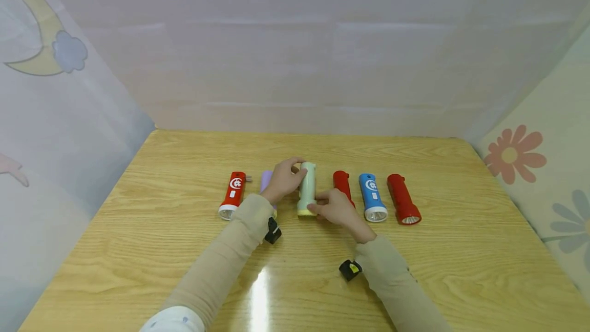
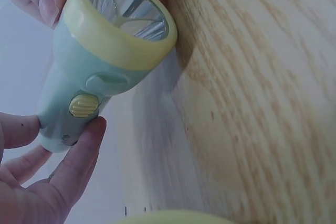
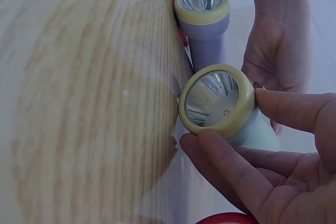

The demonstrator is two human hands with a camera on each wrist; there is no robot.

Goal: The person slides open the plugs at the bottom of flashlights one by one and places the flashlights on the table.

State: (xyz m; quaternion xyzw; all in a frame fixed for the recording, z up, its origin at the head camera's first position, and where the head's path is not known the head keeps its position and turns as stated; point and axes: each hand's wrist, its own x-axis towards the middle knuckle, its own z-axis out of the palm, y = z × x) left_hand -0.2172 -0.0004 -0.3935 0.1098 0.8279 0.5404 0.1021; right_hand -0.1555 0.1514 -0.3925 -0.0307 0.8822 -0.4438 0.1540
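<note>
A pale green flashlight (image 1: 308,183) with a yellow head lies lengthwise in the middle of the row, its lens toward me. Around its far, tail end, my left hand (image 1: 285,181) pinches the body between thumb and fingers. The yellow rim of its head is gripped by my right hand (image 1: 336,208), thumb on one side and fingers on the other. A yellow slide switch (image 2: 84,105) shows on the green body in the left wrist view. Partly hidden under my left hand is a purple flashlight (image 1: 266,179). A red flashlight (image 1: 341,182) lies partly behind my right hand.
Left of the purple flashlight lies a red flashlight with a white head (image 1: 234,191), metal prongs sticking out near its tail. To the right are a blue flashlight (image 1: 371,193) and another red flashlight (image 1: 402,199). The wooden table (image 1: 461,250) meets a cloth-covered wall (image 1: 295,81) behind.
</note>
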